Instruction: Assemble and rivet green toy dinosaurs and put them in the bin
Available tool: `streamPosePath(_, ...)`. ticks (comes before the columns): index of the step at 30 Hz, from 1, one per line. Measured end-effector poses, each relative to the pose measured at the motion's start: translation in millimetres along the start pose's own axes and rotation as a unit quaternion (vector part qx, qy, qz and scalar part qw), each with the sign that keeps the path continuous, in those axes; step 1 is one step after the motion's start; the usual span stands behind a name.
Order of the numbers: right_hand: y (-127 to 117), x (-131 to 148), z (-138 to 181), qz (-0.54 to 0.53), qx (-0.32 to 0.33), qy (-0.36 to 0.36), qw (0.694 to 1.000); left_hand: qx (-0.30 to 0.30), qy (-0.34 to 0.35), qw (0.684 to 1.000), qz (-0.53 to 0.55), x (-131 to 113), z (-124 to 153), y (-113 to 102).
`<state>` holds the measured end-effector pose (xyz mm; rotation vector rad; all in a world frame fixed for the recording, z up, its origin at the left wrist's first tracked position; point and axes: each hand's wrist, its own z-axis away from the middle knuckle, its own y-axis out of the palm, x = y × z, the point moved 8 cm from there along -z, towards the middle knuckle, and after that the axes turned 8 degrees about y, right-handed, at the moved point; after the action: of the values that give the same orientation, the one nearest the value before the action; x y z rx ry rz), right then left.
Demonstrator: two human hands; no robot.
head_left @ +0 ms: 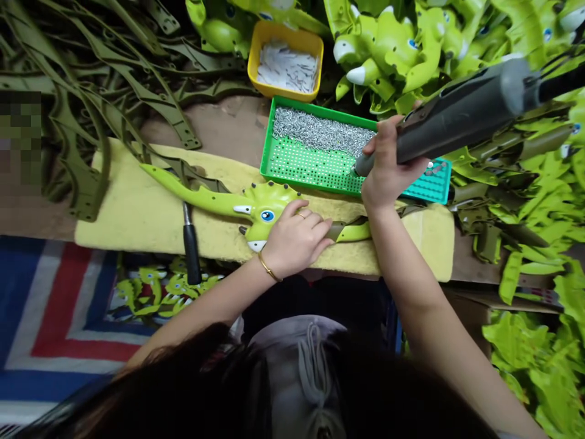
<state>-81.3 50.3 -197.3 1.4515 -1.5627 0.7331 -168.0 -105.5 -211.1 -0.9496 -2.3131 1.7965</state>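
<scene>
A lime-green plastic dinosaur-head toy [260, 207] with long curved arms lies across the yellow cloth [123, 201]. My left hand [299, 238] is laid over the right side of its head, fingers curled on it and holding it down. In my right hand [388, 164] is a dark grey electric screwdriver [461, 116], gripped near its front end. Its tip points down-left into the green perforated tray [306, 164], which holds many small silver screws [320, 131]. Left of the toy's head, a hammer [192, 253] with a black handle lies partly under the toy's arm.
Olive curved plastic parts [123, 67] are heaped at the left. A yellow bin [253, 61] of small white pieces stands behind the tray. Green dinosaur parts [393, 49] pile up at the back and right. A teal ridged tray [434, 183] sits beside the screws.
</scene>
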Motion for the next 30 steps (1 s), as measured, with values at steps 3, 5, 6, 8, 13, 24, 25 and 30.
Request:
streamPosePath(3,2,10,-3,0.005,0.009,-0.019,1.000,-0.003,0.003,1.000,-0.004,0,-1,-1)
streamPosePath(5,-2,28,-5,-0.047,0.010,-0.045,0.998,-0.003,0.006,1.000,-0.011,-1,-1,-1)
streamPosePath(6,-6,39,-5,-0.085,0.019,-0.055,0.995,-0.001,0.006,1.000,-0.013,-1,-1,-1)
streamPosePath(8,-16,63,0,-0.149,0.045,-0.064,0.986,0.006,0.000,1.000,-0.006,0,-2,1)
streamPosePath(13,-32,89,33,-0.102,0.109,-0.011,0.989,0.019,-0.023,0.999,0.029,3,-3,4)
streamPosePath(24,-30,70,62,-0.018,0.191,0.018,0.981,0.026,-0.017,1.000,0.001,2,-5,3)
streamPosePath(25,-25,73,59,-0.023,0.196,0.017,0.980,0.028,-0.017,0.999,-0.001,2,-6,4)
streamPosePath(30,12,73,31,-0.031,0.081,-0.022,0.996,0.023,0.012,1.000,-0.010,-6,-6,-7)
